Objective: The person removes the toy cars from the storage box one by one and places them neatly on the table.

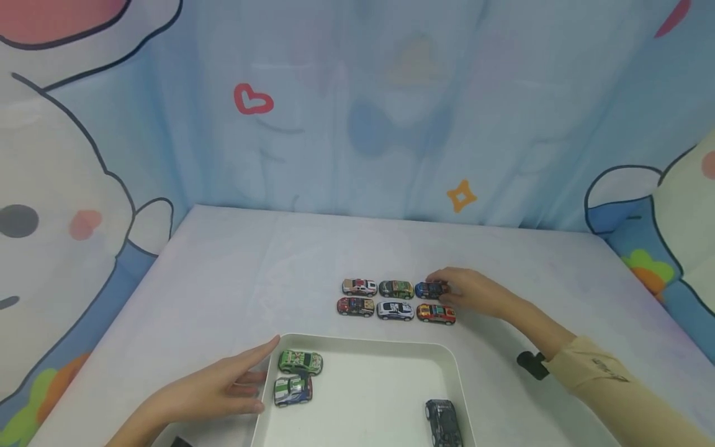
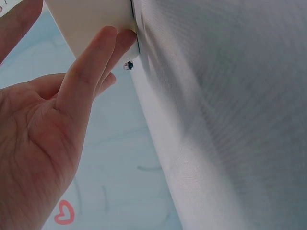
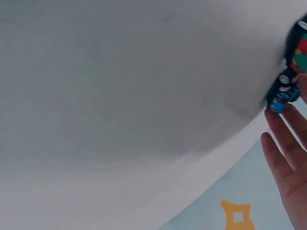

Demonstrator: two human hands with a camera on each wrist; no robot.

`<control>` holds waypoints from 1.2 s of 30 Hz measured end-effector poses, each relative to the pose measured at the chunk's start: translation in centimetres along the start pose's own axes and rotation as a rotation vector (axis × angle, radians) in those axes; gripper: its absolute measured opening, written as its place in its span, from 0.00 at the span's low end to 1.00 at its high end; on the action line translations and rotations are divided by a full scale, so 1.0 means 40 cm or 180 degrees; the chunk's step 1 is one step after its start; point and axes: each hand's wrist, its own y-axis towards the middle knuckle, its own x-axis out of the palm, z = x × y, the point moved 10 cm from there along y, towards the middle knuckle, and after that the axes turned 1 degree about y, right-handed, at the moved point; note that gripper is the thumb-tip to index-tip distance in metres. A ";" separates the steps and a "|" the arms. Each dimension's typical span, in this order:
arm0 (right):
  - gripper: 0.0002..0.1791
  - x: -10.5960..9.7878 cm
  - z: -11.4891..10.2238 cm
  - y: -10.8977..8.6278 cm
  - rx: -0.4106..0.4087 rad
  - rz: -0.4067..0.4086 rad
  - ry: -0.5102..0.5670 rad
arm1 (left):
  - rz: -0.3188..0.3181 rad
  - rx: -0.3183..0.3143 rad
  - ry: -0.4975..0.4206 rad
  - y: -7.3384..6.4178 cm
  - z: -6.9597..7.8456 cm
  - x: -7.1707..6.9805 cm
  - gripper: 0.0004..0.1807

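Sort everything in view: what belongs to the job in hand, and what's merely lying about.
Job, apparently:
dark blue car, in the right hand
five cars in rows beside it
white tray, at the left hand
three cars inside

Apparently not:
printed curtain
black object by the right sleeve

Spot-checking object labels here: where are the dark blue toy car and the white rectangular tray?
Dark blue toy car (image 1: 429, 290): head view, middle of its body.
White rectangular tray (image 1: 368, 397): head view, bare floor.

Curtained-off nook, room type unclear; blue cartoon-print curtain (image 1: 346, 124) round white-topped table (image 1: 251, 279)
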 end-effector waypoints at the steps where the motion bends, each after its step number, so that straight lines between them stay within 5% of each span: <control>1: 0.21 -0.005 -0.001 0.000 0.0018 0.0014 -0.0016 | 0.0001 -0.0008 0.0005 0.001 -0.001 0.001 0.49; 6: 0.22 -0.075 -0.062 0.007 0.0008 0.0293 -0.0161 | -0.0009 0.0034 0.0037 0.004 0.000 0.001 0.49; 12: 0.23 -0.156 -0.314 0.029 -0.0632 0.0683 -0.0157 | -0.0006 0.0038 0.0032 0.002 0.000 -0.001 0.49; 17: 0.22 -0.118 -0.545 0.029 -0.1446 0.0713 -0.0128 | 0.0021 0.0073 0.0077 0.000 0.001 -0.002 0.49; 20: 0.20 -0.052 -0.626 0.034 -0.1639 0.0460 -0.0266 | 0.0000 0.0073 0.0048 0.000 0.001 -0.001 0.48; 27: 0.20 0.094 -0.686 0.059 -0.1651 -0.0151 -0.0637 | -0.0031 0.0013 0.0005 -0.001 0.000 0.000 0.48; 36: 0.22 0.162 -0.681 0.077 -0.1561 -0.0404 -0.1005 | -0.0027 0.0042 0.0041 0.000 0.003 0.002 0.47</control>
